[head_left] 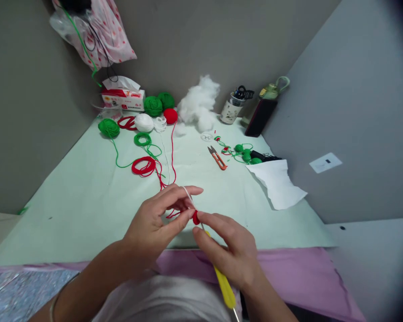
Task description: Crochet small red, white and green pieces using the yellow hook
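Note:
Close to the table's front edge, my left hand pinches a small red crochet piece between thumb and fingers. A strand of white yarn runs over its raised index finger down to the piece. My right hand grips a crochet hook with a yellow handle, its metal tip at the red piece. Red yarn trails from the red ball toward my left hand. The stitches themselves are too small to make out.
Green yarn balls, a white ball and a red coil lie at left. Behind are a tissue box, stuffing, a pen cup and a phone. Orange snips and white paper lie at right.

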The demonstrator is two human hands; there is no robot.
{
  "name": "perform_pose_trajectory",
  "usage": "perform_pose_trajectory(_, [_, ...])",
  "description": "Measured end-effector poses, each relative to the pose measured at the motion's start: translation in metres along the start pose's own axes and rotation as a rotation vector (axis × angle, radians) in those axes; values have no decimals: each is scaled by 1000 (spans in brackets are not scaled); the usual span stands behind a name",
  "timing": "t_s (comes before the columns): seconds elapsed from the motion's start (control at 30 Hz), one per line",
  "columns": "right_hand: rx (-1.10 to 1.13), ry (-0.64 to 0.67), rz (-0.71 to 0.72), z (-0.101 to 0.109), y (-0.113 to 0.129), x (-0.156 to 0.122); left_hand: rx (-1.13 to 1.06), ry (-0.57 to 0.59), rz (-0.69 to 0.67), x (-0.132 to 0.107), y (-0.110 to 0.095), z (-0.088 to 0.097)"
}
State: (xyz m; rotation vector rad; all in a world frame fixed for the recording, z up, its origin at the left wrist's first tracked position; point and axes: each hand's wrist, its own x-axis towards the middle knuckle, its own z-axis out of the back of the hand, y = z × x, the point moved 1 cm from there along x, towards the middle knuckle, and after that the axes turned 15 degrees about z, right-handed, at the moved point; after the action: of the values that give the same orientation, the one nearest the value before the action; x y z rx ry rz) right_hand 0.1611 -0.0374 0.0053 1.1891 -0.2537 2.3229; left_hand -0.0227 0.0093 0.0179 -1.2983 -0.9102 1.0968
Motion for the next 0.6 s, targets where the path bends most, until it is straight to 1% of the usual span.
perform_pose_trajectory(0.1, [6,-14,-72,-5,4,-6,-193,-10,161,-5,10,-9])
perform_pose_trajectory(0.17, [-13,-15,-71,-7,4,-9,-280,0,212,-6,14,-14])
perform_pose_trajectory(0.27, [-56,5,6,-5,1,-10,-324,28,219,-7,17,-17])
perform_pose_trajectory(0.4, [-128,69,123,-1,-3,-8,-417,75,237,-6,21,-20])
perform_pose_trajectory(0.5, [-148,55,130,1,-2,-7,-503,86,246,-8,23,-22])
perform_pose_trajectory(0.6, [-145,50,99,3,1,-9,-503,85,272,-10,21,-22])
